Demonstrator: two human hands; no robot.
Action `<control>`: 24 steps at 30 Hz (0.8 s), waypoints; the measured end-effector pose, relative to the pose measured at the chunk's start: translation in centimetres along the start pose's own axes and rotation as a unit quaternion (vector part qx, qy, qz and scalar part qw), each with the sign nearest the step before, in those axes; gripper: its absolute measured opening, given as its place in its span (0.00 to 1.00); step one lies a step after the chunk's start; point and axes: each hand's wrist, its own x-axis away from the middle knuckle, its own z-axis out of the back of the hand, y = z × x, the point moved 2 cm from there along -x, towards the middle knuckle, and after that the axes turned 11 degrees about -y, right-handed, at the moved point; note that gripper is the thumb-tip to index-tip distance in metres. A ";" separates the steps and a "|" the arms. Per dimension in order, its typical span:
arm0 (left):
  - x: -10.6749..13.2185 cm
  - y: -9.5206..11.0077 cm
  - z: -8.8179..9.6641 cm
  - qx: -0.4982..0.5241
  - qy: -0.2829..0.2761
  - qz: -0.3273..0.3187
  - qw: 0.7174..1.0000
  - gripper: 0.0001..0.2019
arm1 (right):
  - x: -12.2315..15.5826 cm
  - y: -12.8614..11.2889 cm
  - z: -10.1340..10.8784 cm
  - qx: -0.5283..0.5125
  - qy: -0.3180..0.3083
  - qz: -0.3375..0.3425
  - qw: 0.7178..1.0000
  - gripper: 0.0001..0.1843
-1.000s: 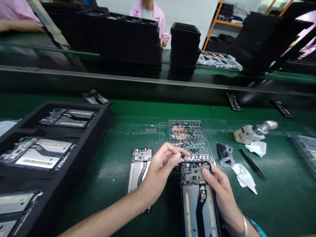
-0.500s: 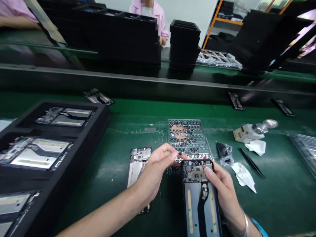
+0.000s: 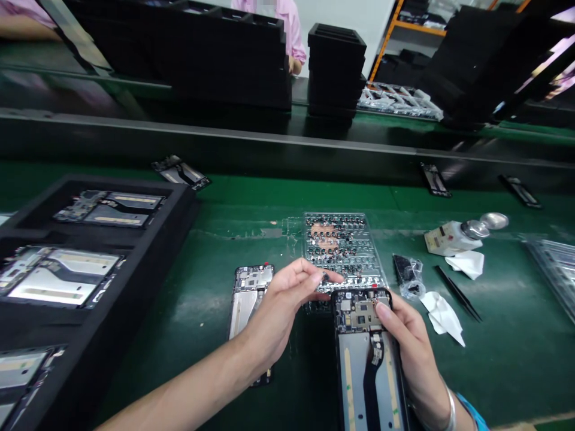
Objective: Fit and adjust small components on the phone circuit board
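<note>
My right hand (image 3: 406, 335) grips an opened phone (image 3: 359, 371) by its right edge, thumb on the circuit board at the top end. Silver plate and a black ribbon cable show below the board. Just above the phone's top left corner, my left hand (image 3: 291, 293) pinches a small black component (image 3: 325, 277) between thumb and forefinger. Behind the fingers lies a clear plastic tray (image 3: 372, 263) with rows of small dark components. A second opened phone (image 3: 242, 305) rests on the green table, partly hidden by my left forearm.
A black foam tray (image 3: 179, 221) with several opened phones stands at left. To the right are tweezers (image 3: 458, 293), a plastic bag (image 3: 408, 278), white wipes (image 3: 442, 317) and a dispenser bottle (image 3: 451, 238). Black trays (image 3: 335, 72) are stacked behind; a person (image 3: 291, 36) sits beyond.
The view has shifted slightly. Both hands keep their hold, and the small black component stays close to the phone's top edge.
</note>
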 end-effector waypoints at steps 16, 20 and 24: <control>0.0 -2.6 -0.8 -0.156 -0.083 0.067 0.982 0.12 | 0.9 -3.0 7.7 0.486 0.230 0.057 0.841 0.18; 0.0 -2.9 -1.0 -0.142 -0.073 0.068 0.985 0.13 | 1.2 -2.2 16.1 0.596 0.362 -0.036 0.715 0.13; 0.1 -3.2 -1.2 -0.141 -0.071 0.064 0.985 0.15 | 1.6 -0.4 18.3 0.558 0.375 -0.006 0.740 0.08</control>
